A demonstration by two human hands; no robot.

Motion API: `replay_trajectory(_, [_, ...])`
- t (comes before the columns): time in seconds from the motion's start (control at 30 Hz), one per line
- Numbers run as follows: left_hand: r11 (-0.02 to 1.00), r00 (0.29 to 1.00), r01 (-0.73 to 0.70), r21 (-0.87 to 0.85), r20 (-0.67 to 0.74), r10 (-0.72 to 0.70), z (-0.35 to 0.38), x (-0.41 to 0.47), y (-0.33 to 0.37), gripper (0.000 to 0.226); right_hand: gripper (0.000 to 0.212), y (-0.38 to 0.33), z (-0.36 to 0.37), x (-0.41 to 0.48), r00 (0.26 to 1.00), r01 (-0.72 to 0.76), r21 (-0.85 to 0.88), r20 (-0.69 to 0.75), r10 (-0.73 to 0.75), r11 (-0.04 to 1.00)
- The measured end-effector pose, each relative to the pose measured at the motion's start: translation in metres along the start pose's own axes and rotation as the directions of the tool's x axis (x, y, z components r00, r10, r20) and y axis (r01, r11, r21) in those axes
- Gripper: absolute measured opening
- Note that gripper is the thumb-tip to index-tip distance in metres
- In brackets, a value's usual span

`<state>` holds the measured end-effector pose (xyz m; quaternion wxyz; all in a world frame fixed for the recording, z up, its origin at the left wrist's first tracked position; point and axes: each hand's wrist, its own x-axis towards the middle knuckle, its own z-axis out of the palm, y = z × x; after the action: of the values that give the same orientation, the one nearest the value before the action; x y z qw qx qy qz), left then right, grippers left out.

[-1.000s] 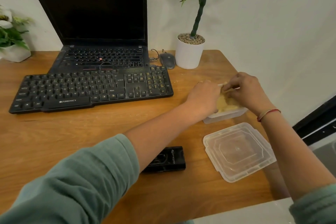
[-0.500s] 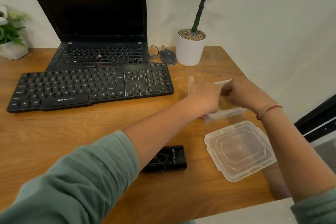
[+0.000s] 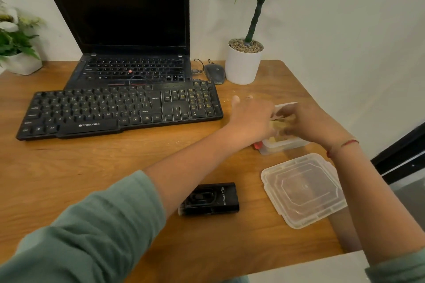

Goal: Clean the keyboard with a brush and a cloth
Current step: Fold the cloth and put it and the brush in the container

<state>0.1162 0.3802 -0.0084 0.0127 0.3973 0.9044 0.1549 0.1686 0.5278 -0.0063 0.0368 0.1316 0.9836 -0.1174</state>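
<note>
Tub, near right edge of surface; right hand curled on cloth; left hand alongside, grip indiscernible; keyboard back-left; risk: snagged cloth drags light tub off edge.

The desk is being lit softly and warmly; the left hand, right hand and cloth are being blurred.

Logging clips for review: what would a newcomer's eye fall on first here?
The left hand and right hand meet over a clear container at the table's right side, busy with a yellowish wad inside. Its lid lies nearer the person, and the black keyboard sits untouched before an open laptop.
</note>
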Motion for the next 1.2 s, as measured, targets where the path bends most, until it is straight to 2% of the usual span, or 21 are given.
replay_trajectory(0.1, [0.986, 0.993, 0.011, -0.167, -0.112, -0.03, -0.005, -0.031, -0.027, 0.028, 0.036, -0.02, -0.011, -0.035, 0.986, 0.161, 0.277, -0.097, -0.139, 0.947])
replay_trajectory(0.2, [0.963, 0.998, -0.001, -0.269, -0.057, -0.015, -0.008, -0.07, -0.058, 0.041, 0.035, -0.046, -0.014, -0.068, 0.95, 0.28, 0.465, -0.008, -0.313, 0.84])
replay_trajectory(0.3, [0.953, 0.996, 0.005, -0.302, 0.086, 0.022, -0.012, -0.115, -0.075, 0.07, 0.041, -0.061, 0.001, -0.085, 0.897, 0.305, 0.484, 0.143, -0.418, 0.82])
replay_trajectory(0.4, [0.987, 0.954, 0.0, -0.16, 0.296, 0.048, -0.014, -0.151, -0.085, 0.098, 0.049, -0.07, 0.024, -0.089, 0.86, 0.349, 0.431, 0.205, -0.467, 0.832])
replay_trajectory(0.47, [0.998, 0.935, -0.041, -0.051, 0.349, 0.056, -0.008, -0.166, -0.092, 0.101, 0.06, -0.074, 0.041, -0.09, 0.86, 0.367, 0.367, 0.215, -0.462, 0.855])
replay_trajectory(0.53, [0.999, 0.952, -0.037, -0.033, 0.302, 0.045, 0.001, -0.176, -0.098, 0.089, 0.067, -0.081, 0.053, -0.091, 0.88, 0.331, 0.383, 0.204, -0.428, 0.862])
replay_trajectory(0.67, [0.985, 0.999, -0.023, -0.171, 0.032, 0.029, 0.019, -0.189, -0.1, 0.058, 0.057, -0.102, 0.074, -0.096, 0.93, 0.238, 0.473, 0.14, -0.339, 0.848])
replay_trajectory(0.77, [0.98, 0.985, -0.057, -0.193, -0.171, 0.024, 0.022, -0.194, -0.094, 0.051, 0.062, -0.116, 0.083, -0.098, 0.951, 0.224, 0.481, 0.081, -0.298, 0.848])
replay_trajectory(0.83, [0.988, 0.959, -0.088, -0.125, -0.279, 0.05, 0.02, -0.195, -0.089, 0.051, 0.059, -0.12, 0.083, -0.099, 0.961, 0.21, 0.514, 0.049, -0.273, 0.832])
replay_trajectory(1.0, [0.993, 0.936, -0.096, -0.073, -0.346, 0.065, 0.015, -0.194, -0.086, 0.053, 0.014, -0.122, 0.077, -0.098, 0.957, 0.227, 0.577, 0.017, -0.29, 0.784])
replay_trajectory(1.07, [0.993, 0.936, -0.082, -0.088, -0.348, 0.047, 0.014, -0.193, -0.085, 0.054, 0.014, -0.121, 0.075, -0.096, 0.953, 0.222, 0.607, 0.029, -0.3, 0.763])
replay_trajectory(1.2, [0.993, 0.943, -0.053, -0.11, -0.333, 0.014, 0.013, -0.189, -0.084, 0.056, 0.028, -0.118, 0.07, -0.092, 0.949, 0.207, 0.655, 0.047, -0.313, 0.727])
